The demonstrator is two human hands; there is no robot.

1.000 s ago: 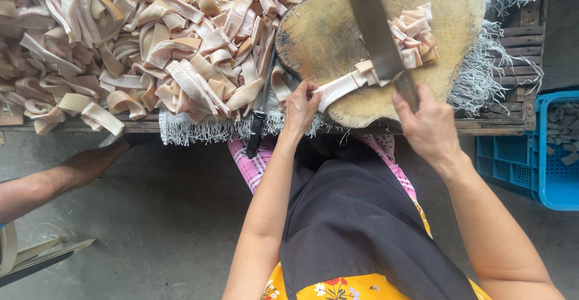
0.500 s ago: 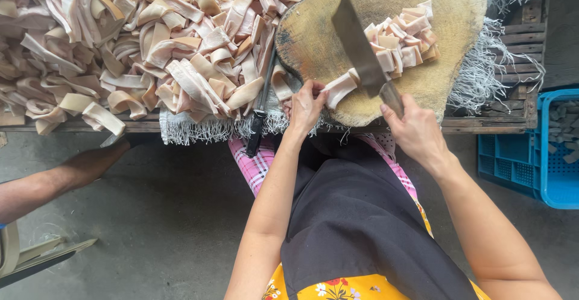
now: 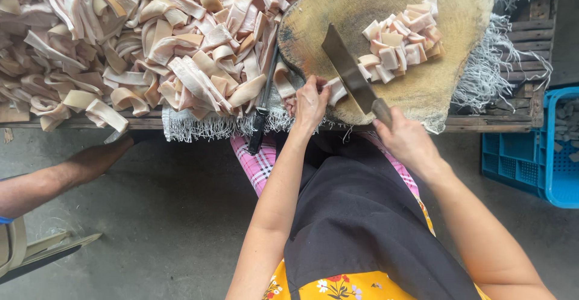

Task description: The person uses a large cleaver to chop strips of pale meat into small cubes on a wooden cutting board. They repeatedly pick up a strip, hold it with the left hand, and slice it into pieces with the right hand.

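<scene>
While right hand [image 3: 405, 138] fingers grip cleaver [image 3: 350, 73] | left hand [image 3: 309, 104] fingers pinch pork strip [image 3: 335, 90]

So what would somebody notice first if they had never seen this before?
Probably the huge heap of pale meat strips covering the table's left side. Next, the big cleaver in the right hand, slanted over the round wooden chopping block, while the left hand pins a strip beside the blade. A pile of cut chunks sits on the block behind the blade.
</scene>
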